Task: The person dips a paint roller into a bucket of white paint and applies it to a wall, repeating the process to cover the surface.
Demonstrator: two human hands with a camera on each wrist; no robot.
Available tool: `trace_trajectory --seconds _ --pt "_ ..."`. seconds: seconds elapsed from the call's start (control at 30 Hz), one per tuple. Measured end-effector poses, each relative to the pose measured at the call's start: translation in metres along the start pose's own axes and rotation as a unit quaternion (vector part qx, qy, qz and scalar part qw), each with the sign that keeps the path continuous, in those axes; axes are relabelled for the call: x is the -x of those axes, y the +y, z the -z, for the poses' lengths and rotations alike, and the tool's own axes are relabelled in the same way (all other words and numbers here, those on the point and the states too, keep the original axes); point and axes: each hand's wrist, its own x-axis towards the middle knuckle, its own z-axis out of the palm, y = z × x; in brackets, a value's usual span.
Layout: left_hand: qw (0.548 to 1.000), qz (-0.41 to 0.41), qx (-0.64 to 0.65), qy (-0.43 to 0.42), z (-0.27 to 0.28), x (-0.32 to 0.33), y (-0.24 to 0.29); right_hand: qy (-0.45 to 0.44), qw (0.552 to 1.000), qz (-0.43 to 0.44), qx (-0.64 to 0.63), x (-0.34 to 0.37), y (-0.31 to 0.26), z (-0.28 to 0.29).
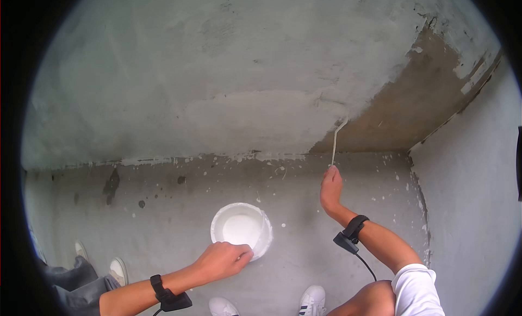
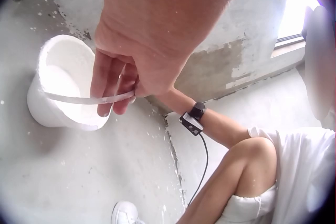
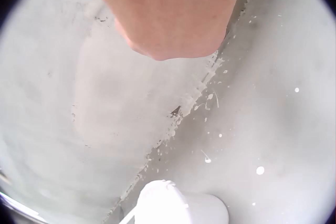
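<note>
A white bucket [image 1: 217,222] with white paint inside is on the grey floor in front of me. My left hand [image 1: 223,260] is at its near rim; in the left wrist view the fingers hold the bucket's thin white handle [image 2: 86,100]. Farther right, my right hand [image 1: 330,188] grips a paint roller [image 1: 335,139] by its lower end. The bent white rod reaches up to the wall, at the border of the pale coat and a brown bare patch. The roller's head blends into the wall. In the right wrist view the hand [image 3: 173,19] hides the tool.
The pale wall [image 1: 163,71] meets the paint-spattered floor [image 1: 163,207] ahead. A brown unpainted patch [image 1: 413,98] lies to the right, beside a side wall [image 1: 467,169]. Another person's grey trousers [image 1: 81,278] and shoes [image 1: 118,271] show at lower left. My white shoes [image 1: 312,301] are below.
</note>
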Motion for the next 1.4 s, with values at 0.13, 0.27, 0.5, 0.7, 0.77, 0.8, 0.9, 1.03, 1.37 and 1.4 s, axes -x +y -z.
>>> trace_trajectory --seconds 0.13,0.27,0.5,0.7,0.77,0.8,0.9,1.03,1.37,1.4 --pt "1.0 -0.006 0.003 0.012 -0.005 0.001 -0.004 0.008 0.999 0.047 0.025 -0.011 -0.013 0.008" --pt "0.998 -0.017 0.049 0.033 -0.003 0.001 -0.001 0.021 0.996 0.058 0.059 -0.003 -0.008 0.01" --pt "1.0 -0.01 0.016 0.017 -0.006 0.002 -0.006 -0.039 0.998 0.049 0.026 -0.013 -0.006 0.018" --pt "0.999 -0.018 0.034 0.022 -0.002 -0.002 0.002 -0.117 0.993 -0.006 0.002 0.005 0.035 0.015" --pt "0.998 -0.023 0.047 0.033 -0.002 0.0 0.002 -0.143 0.988 -0.053 -0.016 0.013 0.041 0.016" --pt "0.998 -0.022 0.048 0.034 -0.002 0.0 0.001 -0.154 0.984 -0.084 -0.032 0.016 0.039 0.018" --pt "0.998 -0.02 0.049 0.03 0.001 0.002 0.002 -0.176 0.977 -0.117 -0.04 0.024 0.034 0.022" --pt "1.0 0.012 -0.009 -0.013 0.007 0.0 0.008 -0.217 0.972 -0.074 -0.059 0.029 0.029 0.013" --pt "1.0 0.002 -0.001 -0.009 0.003 -0.002 0.012 -0.134 0.98 -0.016 -0.144 0.018 -0.07 -0.036" --pt "1.0 -0.001 -0.002 -0.008 0.003 0.0 0.011 -0.126 0.981 -0.008 -0.146 0.015 -0.078 -0.037"
